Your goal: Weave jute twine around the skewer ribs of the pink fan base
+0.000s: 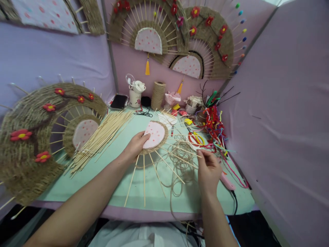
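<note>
L hand (136, 145) was clamped on the stick-ribbed fan (155, 135), thumb on its dotted centre, above the worktop (190, 202). R hand (209, 168) was well apart, fingers curled nr a stick tip (197, 155); couldn't tell if gripping. Twine (181, 154) lay approx. between.

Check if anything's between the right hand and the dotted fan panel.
Nothing separate visibly blocks it: the panel's own thin sticks span the gap between the right hand and the dotted panel. A loose twine tangle appears to lie beneath those sticks.
</note>
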Motion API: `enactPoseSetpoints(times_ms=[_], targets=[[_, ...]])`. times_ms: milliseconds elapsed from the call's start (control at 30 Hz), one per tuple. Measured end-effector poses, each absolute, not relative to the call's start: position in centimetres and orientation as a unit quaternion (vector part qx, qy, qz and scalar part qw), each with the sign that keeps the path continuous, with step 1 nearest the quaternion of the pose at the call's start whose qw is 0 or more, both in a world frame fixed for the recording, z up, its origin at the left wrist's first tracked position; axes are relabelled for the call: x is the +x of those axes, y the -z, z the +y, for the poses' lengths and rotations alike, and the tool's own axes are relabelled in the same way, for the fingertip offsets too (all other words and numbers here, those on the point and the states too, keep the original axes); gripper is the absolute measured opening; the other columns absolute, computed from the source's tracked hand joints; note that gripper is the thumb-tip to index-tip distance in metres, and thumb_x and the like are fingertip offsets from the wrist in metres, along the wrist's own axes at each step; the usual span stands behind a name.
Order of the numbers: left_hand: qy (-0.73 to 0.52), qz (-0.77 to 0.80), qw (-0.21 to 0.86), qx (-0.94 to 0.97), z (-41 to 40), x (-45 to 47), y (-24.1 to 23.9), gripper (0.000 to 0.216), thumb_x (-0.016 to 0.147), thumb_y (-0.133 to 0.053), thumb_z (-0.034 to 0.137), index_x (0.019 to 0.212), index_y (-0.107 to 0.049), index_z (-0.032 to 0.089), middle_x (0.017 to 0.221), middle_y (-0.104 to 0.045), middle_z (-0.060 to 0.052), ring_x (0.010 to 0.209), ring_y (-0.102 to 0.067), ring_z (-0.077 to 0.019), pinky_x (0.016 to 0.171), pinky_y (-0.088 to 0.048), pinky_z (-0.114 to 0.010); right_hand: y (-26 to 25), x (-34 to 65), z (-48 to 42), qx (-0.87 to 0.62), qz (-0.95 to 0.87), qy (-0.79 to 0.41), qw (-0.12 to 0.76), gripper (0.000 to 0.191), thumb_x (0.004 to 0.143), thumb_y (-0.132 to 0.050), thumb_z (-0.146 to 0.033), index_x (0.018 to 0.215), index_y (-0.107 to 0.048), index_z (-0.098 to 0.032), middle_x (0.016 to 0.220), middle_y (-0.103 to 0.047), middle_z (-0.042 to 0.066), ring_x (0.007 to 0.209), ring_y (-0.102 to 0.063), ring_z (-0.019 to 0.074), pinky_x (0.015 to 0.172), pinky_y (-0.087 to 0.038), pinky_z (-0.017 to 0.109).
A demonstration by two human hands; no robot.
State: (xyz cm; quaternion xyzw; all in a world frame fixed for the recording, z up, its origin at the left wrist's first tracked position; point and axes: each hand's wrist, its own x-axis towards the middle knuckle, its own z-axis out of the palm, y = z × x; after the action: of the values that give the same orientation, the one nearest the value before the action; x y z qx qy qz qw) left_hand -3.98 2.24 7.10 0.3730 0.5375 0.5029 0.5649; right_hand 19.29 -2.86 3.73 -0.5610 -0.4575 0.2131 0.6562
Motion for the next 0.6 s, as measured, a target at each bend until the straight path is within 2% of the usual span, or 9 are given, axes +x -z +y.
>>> enactPoseSetpoints(times_ms=[133, 267, 400, 600], targets=[[-0.515, 0.519, 0.564, 0.384, 2.3, -4.0, -6.8, 0.033, 0.079, -0.061, 0.028, 0.107, -0.065, 0.012, 0.090, -0.074, -0.007, 0.075, -0.067, -0.0168, 0.065, -0.050, -0.024, -3.8, 18.1, -3.9, -0.532, -0.467, -0.420, 0.568, 0.018, 0.073, -0.072, -0.036, 0.082, -0.070, -0.020, 0.069, -0.062, 0.001, 0.058, -0.051, 0.0128, 0.054, -0.041, 0.026], [-0.514, 0.507, 0.570, 0.393, 2.3, -3.9, -6.3, 0.037, 0.077, -0.062, 0.030, 0.110, -0.064, 0.012, 0.091, -0.074, -0.007, 0.074, -0.067, -0.0168, 0.066, -0.050, -0.025, -4.3, 16.3, -3.8, -0.472, -0.398, -0.571, 0.541, 0.021, 0.068, -0.077, -0.035, 0.078, -0.070, -0.017, 0.065, -0.061, 0.002, 0.054, -0.049, 0.0104, 0.046, -0.036, 0.022], [-0.517, 0.502, 0.568, 0.397, 2.2, -3.9, -6.3, 0.041, 0.076, -0.064, 0.033, 0.110, -0.062, 0.012, 0.092, -0.074, -0.007, 0.074, -0.067, -0.0170, 0.067, -0.050, -0.025, -4.8, 15.0, -3.5, -0.461, -0.321, -0.601, 0.569, 0.028, 0.060, -0.082, -0.033, 0.079, -0.070, -0.016, 0.068, -0.060, 0.001, 0.053, -0.049, 0.0089, 0.042, -0.036, 0.020], [-0.515, 0.504, 0.564, 0.402, 2.1, -3.8, -6.2, 0.037, 0.079, -0.061, 0.031, 0.111, -0.061, 0.012, 0.091, -0.074, -0.007, 0.072, -0.067, -0.0156, 0.064, -0.050, -0.024, -4.6, 14.9, -3.3, -0.440, -0.285, -0.607, 0.598, 0.024, 0.059, -0.082, -0.028, 0.075, -0.069, -0.015, 0.062, -0.059, -0.001, 0.052, -0.048, 0.0074, 0.039, -0.036, 0.017]])
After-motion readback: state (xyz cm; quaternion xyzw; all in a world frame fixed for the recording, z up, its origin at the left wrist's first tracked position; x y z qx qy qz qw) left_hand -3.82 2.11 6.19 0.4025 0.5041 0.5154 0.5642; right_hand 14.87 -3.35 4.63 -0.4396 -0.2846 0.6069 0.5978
